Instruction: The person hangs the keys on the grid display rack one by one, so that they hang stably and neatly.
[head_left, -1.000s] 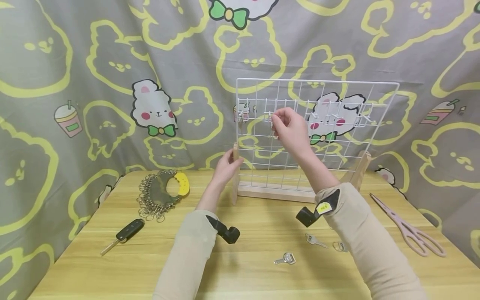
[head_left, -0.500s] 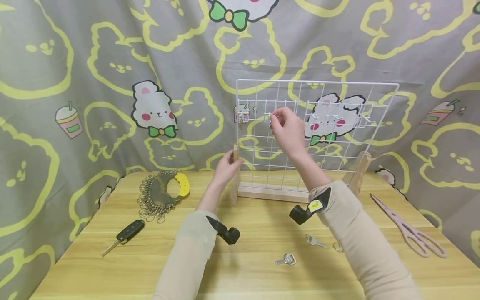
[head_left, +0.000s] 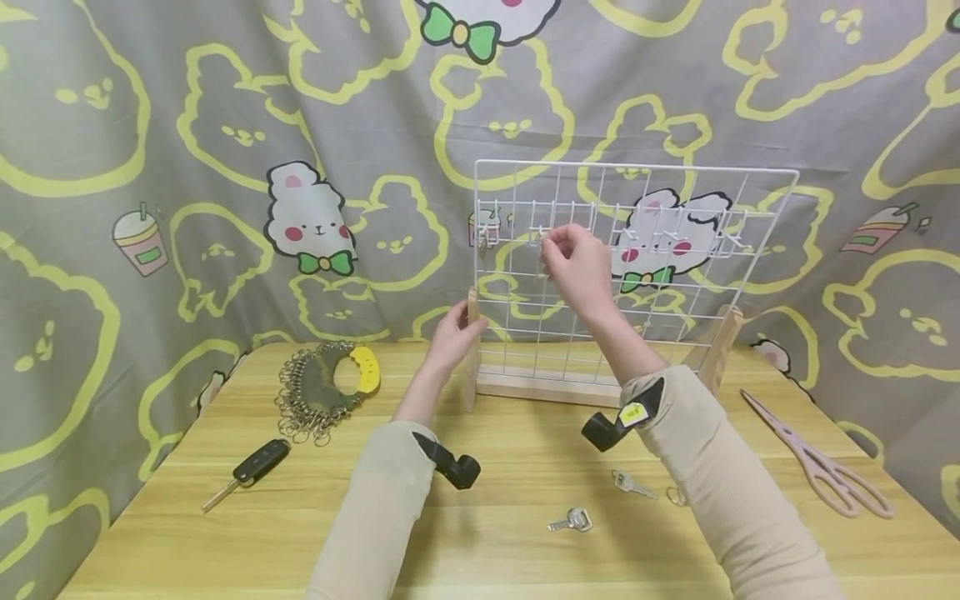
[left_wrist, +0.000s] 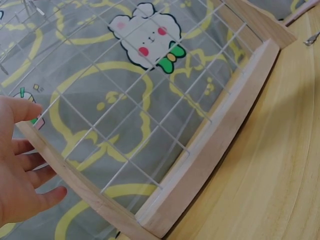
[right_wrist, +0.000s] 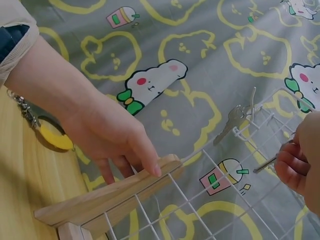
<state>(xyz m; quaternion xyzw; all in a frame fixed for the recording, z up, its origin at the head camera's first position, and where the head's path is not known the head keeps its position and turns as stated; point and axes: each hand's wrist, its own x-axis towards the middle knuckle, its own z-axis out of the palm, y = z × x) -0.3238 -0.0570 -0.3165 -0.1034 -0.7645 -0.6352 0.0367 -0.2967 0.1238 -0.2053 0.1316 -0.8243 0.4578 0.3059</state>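
Observation:
A white wire grid rack (head_left: pixel 637 167) with wooden side posts stands on the table, with several small hooks in a row across its upper part. My left hand (head_left: pixel 452 333) holds the left wooden post (head_left: pixel 471 350), thumb in front and fingers behind it in the right wrist view. My right hand (head_left: pixel 577 267) pinches a metal key (right_wrist: pixel 264 165) at the second hook (head_left: pixel 538 233) from the left; the key's head is hidden by the fingers. Another key (right_wrist: pixel 230 122) hangs on the leftmost hook (right_wrist: pixel 240 132).
On the table lie a silver key (head_left: pixel 572 520), a second key (head_left: pixel 632 483) and a small ring (head_left: pixel 677 497) beside the right sleeve. Pink scissors (head_left: pixel 813 458) lie at the right. At the left are a black car key (head_left: pixel 258 462) and a ring sizer (head_left: pixel 365 369) with many metal rings.
My right hand has shifted slightly left to the second hook with the key, then dipped a little. The left hand has stayed on the post.

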